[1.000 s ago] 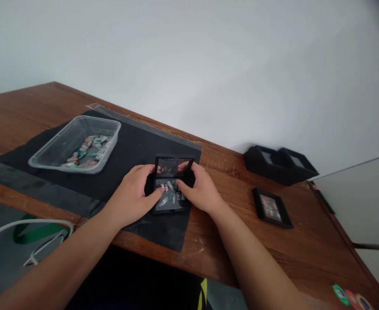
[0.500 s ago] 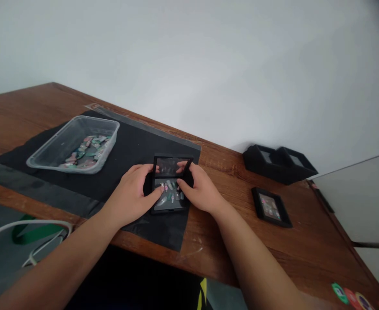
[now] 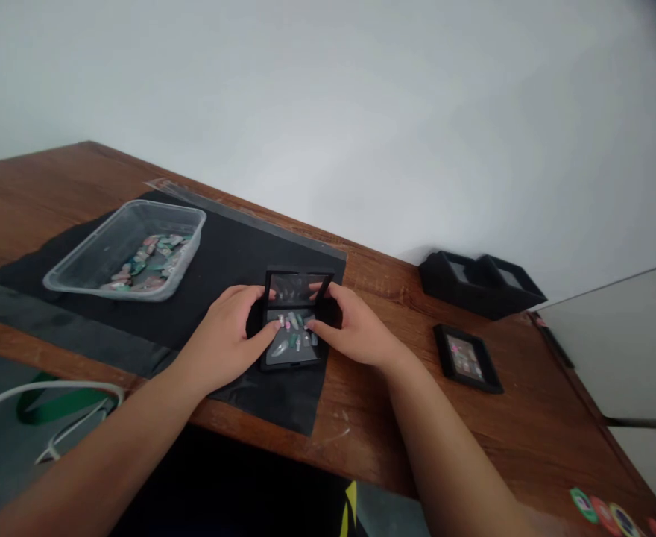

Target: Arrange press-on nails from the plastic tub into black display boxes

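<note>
The black case (image 3: pixel 291 365) sits on the right part of a black mat (image 3: pixel 232 253), its hinged lid (image 3: pixel 291 287) standing up at the back, much as it was a second ago. What has changed is mainly the right hand (image 3: pixel 355 324): its thumb has slid a little lower, its wrist and forearm have swung slightly outward, and more of the pieces at the case's right side show. The left hand (image 3: pixel 227 328) keeps almost the same pose at the opposite side. Both hands are spread, thumbs over the case floor and fingers up at the lid's edges; whether either thumb presses a piece I cannot tell. Small nail-shaped pieces (image 3: pixel 280 347), clear, green and pink, lie in the case, the thumbs covering parts of some. Further left on the mat is a clear plastic tub (image 3: pixel 90 257) with a loose heap of similar pieces at its right end. On the wooden tabletop (image 3: pixel 384 418) to the right lies a second black case (image 3: pixel 490 373), closed, with pieces visible through its window; behind it, against the pale wall (image 3: pixel 328 112), stand black open boxes (image 3: pixel 473 302). Round coloured discs (image 3: pixel 584 505) at the lower right corner carry marks too blurred to read. At the lower left, a white cable (image 3: pixel 42 385) loops past a green strap (image 3: pixel 62 406).
</note>
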The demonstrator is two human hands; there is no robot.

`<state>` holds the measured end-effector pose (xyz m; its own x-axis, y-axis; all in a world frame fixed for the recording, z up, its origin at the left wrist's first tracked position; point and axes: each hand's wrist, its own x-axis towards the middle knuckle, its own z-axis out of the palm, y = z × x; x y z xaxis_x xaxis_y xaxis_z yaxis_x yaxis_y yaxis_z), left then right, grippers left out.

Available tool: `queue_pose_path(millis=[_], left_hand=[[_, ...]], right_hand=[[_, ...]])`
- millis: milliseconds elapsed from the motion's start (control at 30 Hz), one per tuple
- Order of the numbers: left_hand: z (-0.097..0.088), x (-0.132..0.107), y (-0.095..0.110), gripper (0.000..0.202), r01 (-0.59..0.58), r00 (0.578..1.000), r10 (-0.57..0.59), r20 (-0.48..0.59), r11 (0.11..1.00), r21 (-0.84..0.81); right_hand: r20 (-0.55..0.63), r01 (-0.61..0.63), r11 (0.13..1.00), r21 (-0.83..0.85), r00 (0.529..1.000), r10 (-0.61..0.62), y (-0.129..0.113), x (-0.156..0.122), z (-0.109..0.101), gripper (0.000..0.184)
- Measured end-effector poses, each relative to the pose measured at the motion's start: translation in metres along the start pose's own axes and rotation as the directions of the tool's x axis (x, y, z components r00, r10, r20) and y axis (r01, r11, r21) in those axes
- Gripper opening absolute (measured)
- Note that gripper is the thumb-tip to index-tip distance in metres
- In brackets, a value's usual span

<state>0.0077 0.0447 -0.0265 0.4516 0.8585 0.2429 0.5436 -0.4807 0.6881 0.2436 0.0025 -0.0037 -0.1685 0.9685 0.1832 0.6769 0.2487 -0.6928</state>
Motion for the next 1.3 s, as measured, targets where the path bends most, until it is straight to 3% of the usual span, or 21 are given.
queue_pose_path(millis=[433, 633, 1067, 1300], left_hand=[[0.0000, -0.0011, -0.0010, 0.041, -0.019, 1.000, 0.019, 0.002, 1.000, -0.020], [-0.0002, -0.0019, -0.0008, 0.040, -0.010, 1.000, 0.010, 0.006, 1.000, -0.015], [0.0013, 0.0000, 0.0015, 0.036, -0.018, 1.000, 0.018, -0.005, 0.999, -0.034], [0.0024, 0.0011, 0.0026, 0.031, -0.038, 0.999, 0.038, -0.020, 0.999, -0.028]], right_hand=[[-0.022, -0.004, 1.000, -0.020, 1.000, 0.004, 0.0039, 0.0017, 0.0010, 0.039], [-0.024, -0.012, 0.999, -0.032, 1.000, 0.011, 0.0026, 0.0027, -0.0007, 0.024], [-0.061, -0.032, 0.993, -0.109, 0.998, 0.025, 0.0018, 0.0039, -0.0002, 0.022], [-0.042, -0.086, 0.982, -0.171, 0.996, 0.080, -0.0055, 0.0034, -0.0062, 0.005]])
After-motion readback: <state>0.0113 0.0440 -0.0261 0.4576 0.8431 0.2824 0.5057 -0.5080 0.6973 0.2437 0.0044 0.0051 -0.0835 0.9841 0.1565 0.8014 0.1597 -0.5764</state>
